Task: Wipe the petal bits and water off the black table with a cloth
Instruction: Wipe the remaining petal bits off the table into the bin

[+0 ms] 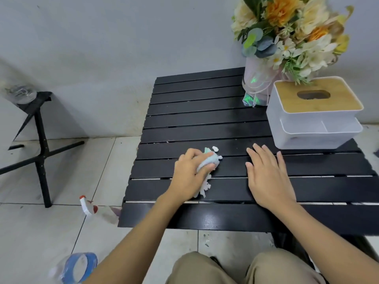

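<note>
A black slatted table fills the middle of the view. My left hand grips a bunched pale blue-white cloth pressed onto the slats near the table's left-centre. White petal bits lie just beyond the cloth, and more white bits sit beside my wrist. My right hand lies flat on the table with straight fingers, to the right of the cloth, holding nothing. A wet sheen shows on the nearest slat.
A bouquet in a pale vase and a white tissue box with a wooden lid stand at the table's far right. On the tiled floor lie a spray bottle and a clear bottle with a blue label. A black stand is at left.
</note>
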Tool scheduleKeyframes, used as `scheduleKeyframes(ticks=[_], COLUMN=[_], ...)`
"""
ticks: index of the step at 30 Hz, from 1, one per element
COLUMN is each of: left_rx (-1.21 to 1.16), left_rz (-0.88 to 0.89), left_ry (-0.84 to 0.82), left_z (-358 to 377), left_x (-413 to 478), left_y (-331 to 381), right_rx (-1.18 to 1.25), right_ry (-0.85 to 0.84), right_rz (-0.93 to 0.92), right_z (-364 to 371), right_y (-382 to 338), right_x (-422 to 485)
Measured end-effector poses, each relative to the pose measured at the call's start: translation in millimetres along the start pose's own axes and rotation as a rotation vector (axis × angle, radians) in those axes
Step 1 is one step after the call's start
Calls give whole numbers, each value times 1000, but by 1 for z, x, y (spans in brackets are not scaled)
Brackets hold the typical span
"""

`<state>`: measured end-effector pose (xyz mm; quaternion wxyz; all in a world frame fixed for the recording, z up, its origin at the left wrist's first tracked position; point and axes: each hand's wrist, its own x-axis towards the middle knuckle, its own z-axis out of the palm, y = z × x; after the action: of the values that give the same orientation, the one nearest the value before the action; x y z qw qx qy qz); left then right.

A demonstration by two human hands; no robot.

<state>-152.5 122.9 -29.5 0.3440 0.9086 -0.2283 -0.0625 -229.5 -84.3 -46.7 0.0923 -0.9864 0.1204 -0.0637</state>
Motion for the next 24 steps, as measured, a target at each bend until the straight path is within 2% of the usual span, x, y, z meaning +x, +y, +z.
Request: scheduleKeyframes(ticks=[1,2,4,5,7,9,10,12,14,16,18,19,20,22,24], left_rx=[-179,-323,-450,-410,-93,251,343,373,268,78,-133,-228,-287,-315,-154], left_rz=[-16,-57,-155,-203,-339,-426,-392,-221,-23,93,105,54,-20,-135,-181], left_ry=[-66,-36,192,296,366,342,330,280,124,-123,-322,-355,-333,-195,-15], left_z=[-9,-20,-43,-49,-49,-31,-18,8,24,21,2,-13,-30,-61,-76], left_x=[0,3,21,32,53,65,66,63,53,43,35,32,29,20,6], left_y=[3,0,-19,-31,-49,-46,-36,-8,15,32,45,48,47,31,2], right_rx=[1,5,11,13,24,33,43,72,116,213,402,494,545,498,313], right_ry=[-1,-2,-2,-5,-7,1,6,26,48,70,83,84,92,129,127], right_rz=[-1,-2,0,2,2,-1,-1,-2,-11,-11,34,66,85,80,88], right_z=[0,0,0,0,1,2,3,3,3,2,-2,-6,-12,-24,-31], right_y=[1,0,-1,-1,0,0,1,1,2,4,8,13,18,35,57], right_x=[-1,0,1,1,1,2,2,2,2,2,-2,-6,-11,-26,-43])
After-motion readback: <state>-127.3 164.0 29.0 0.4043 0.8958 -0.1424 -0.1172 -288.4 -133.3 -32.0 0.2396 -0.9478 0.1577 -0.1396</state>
